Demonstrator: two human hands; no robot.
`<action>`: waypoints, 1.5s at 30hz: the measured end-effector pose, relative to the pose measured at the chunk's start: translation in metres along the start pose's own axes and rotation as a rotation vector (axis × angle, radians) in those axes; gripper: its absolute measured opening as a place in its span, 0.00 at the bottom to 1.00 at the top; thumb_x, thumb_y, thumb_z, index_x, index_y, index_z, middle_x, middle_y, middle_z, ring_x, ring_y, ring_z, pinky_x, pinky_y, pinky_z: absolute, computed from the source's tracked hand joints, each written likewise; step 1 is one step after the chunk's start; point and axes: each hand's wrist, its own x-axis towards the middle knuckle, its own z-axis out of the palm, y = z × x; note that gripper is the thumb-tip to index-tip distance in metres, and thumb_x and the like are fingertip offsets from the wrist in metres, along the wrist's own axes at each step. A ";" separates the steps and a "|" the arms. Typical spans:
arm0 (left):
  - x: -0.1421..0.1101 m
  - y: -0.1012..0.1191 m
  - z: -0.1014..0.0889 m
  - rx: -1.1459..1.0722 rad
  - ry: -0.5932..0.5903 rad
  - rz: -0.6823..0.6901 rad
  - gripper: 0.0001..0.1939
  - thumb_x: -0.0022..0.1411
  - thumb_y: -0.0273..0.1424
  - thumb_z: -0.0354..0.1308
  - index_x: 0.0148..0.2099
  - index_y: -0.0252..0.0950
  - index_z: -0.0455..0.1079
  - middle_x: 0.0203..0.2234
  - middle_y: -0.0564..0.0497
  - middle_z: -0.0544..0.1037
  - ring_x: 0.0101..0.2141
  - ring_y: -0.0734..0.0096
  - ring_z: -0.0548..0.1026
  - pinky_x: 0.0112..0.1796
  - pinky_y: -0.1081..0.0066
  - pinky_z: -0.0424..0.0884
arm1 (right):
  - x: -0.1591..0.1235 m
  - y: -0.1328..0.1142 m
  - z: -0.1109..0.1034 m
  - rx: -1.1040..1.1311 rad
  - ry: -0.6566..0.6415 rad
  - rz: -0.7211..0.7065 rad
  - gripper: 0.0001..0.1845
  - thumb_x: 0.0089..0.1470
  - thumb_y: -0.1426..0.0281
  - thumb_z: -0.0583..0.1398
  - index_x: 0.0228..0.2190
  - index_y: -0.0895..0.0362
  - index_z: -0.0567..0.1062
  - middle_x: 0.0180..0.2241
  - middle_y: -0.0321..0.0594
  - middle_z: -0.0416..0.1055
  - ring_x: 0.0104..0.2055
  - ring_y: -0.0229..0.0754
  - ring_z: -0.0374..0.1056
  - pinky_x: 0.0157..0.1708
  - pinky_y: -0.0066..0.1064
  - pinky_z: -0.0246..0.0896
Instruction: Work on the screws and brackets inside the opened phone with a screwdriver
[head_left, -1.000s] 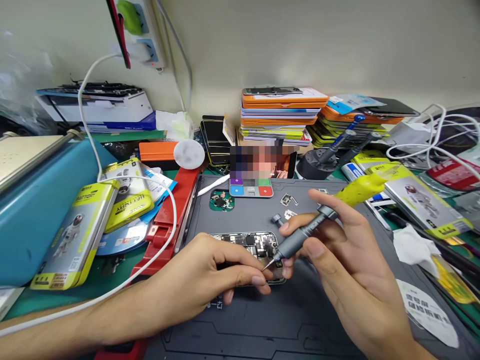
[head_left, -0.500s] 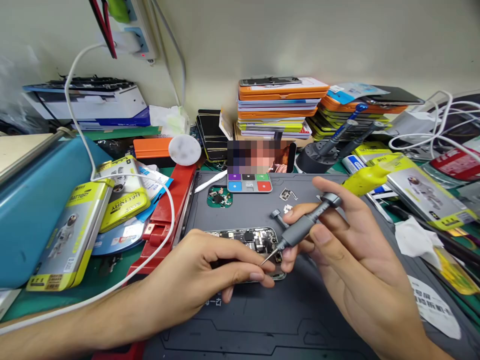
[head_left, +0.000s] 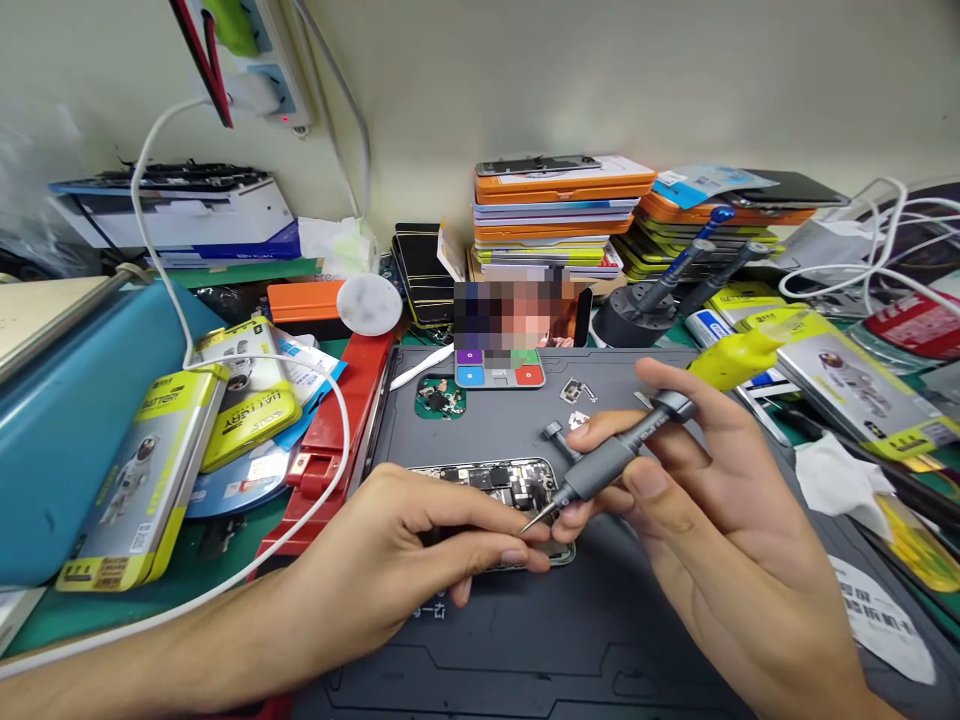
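An opened phone (head_left: 491, 475) lies on the grey mat, its circuit boards and inner parts exposed. My left hand (head_left: 427, 530) is over its near side, thumb and forefinger pinched together; whatever is between them is too small or hidden. My right hand (head_left: 720, 540) grips a grey precision screwdriver (head_left: 607, 465), tilted down to the left. Its thin tip meets the fingertips of my left hand. Behind the handle shows a second dark tool with a round cap (head_left: 553, 432), partly covered by my right hand. Small metal parts (head_left: 577, 390) lie beyond the phone.
A propped phone (head_left: 581, 315) and a colour-marked tray (head_left: 495, 375) stand at the mat's far edge. Battery boxes (head_left: 142, 480) and a red clamp (head_left: 322, 465) are at left. A screwdriver holder (head_left: 634, 315) and yellow bottle (head_left: 731, 355) stand right. A white cable (head_left: 341, 440) crosses the left side.
My right hand and the screwdriver have shifted slightly to the right, with the handle leaning a little lower. My left hand stays pinched at the tip.
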 end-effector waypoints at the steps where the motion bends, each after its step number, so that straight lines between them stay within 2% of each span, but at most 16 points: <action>1: 0.000 0.000 0.000 0.005 0.001 0.007 0.10 0.74 0.32 0.65 0.52 0.46 0.86 0.42 0.53 0.89 0.26 0.80 0.76 0.30 0.84 0.74 | 0.000 0.000 0.000 0.017 0.005 0.007 0.22 0.72 0.67 0.57 0.64 0.41 0.65 0.46 0.40 0.79 0.32 0.42 0.82 0.36 0.37 0.85; 8: 0.000 0.000 0.001 -0.001 0.000 0.028 0.09 0.74 0.32 0.65 0.50 0.48 0.86 0.43 0.57 0.89 0.29 0.81 0.79 0.30 0.86 0.74 | 0.003 0.001 0.001 0.157 -0.017 0.054 0.22 0.72 0.69 0.58 0.63 0.43 0.67 0.46 0.38 0.79 0.32 0.39 0.82 0.37 0.32 0.85; 18: -0.002 0.000 0.002 -0.020 -0.009 0.057 0.11 0.72 0.31 0.67 0.52 0.50 0.86 0.44 0.56 0.89 0.31 0.81 0.81 0.31 0.87 0.76 | 0.004 0.001 0.001 0.119 -0.025 0.057 0.21 0.73 0.69 0.56 0.63 0.42 0.65 0.46 0.38 0.79 0.32 0.39 0.82 0.35 0.31 0.85; 23: -0.002 0.001 0.002 -0.024 -0.034 0.115 0.12 0.73 0.29 0.66 0.55 0.48 0.84 0.45 0.54 0.89 0.34 0.78 0.83 0.32 0.87 0.76 | 0.004 0.000 0.002 0.162 -0.025 0.138 0.20 0.73 0.67 0.56 0.63 0.41 0.67 0.46 0.38 0.79 0.31 0.38 0.80 0.35 0.30 0.84; 28: -0.003 0.000 0.001 -0.043 -0.063 0.122 0.11 0.74 0.31 0.65 0.54 0.49 0.85 0.44 0.53 0.89 0.29 0.80 0.80 0.31 0.86 0.77 | 0.003 -0.007 0.006 0.266 0.021 0.233 0.19 0.72 0.69 0.57 0.60 0.41 0.70 0.44 0.36 0.78 0.31 0.36 0.79 0.36 0.29 0.83; 33: -0.003 0.001 0.000 -0.075 -0.078 0.083 0.10 0.74 0.32 0.65 0.52 0.46 0.86 0.43 0.52 0.89 0.27 0.80 0.77 0.30 0.85 0.75 | 0.003 -0.009 0.006 0.282 -0.011 0.168 0.20 0.71 0.69 0.58 0.61 0.41 0.71 0.45 0.38 0.79 0.33 0.38 0.80 0.37 0.30 0.84; 40: -0.003 -0.003 0.001 -0.069 -0.074 0.092 0.09 0.73 0.31 0.65 0.50 0.44 0.86 0.42 0.50 0.89 0.28 0.79 0.78 0.30 0.84 0.76 | 0.003 -0.006 0.003 0.235 -0.043 0.100 0.20 0.71 0.68 0.59 0.61 0.41 0.70 0.43 0.37 0.79 0.32 0.37 0.80 0.37 0.28 0.83; 45: -0.002 -0.002 0.002 -0.079 -0.067 0.115 0.09 0.73 0.29 0.65 0.50 0.43 0.86 0.42 0.50 0.89 0.28 0.79 0.78 0.29 0.84 0.76 | 0.003 -0.004 0.000 0.149 -0.086 0.070 0.21 0.73 0.68 0.57 0.63 0.41 0.67 0.44 0.39 0.77 0.32 0.39 0.80 0.34 0.31 0.84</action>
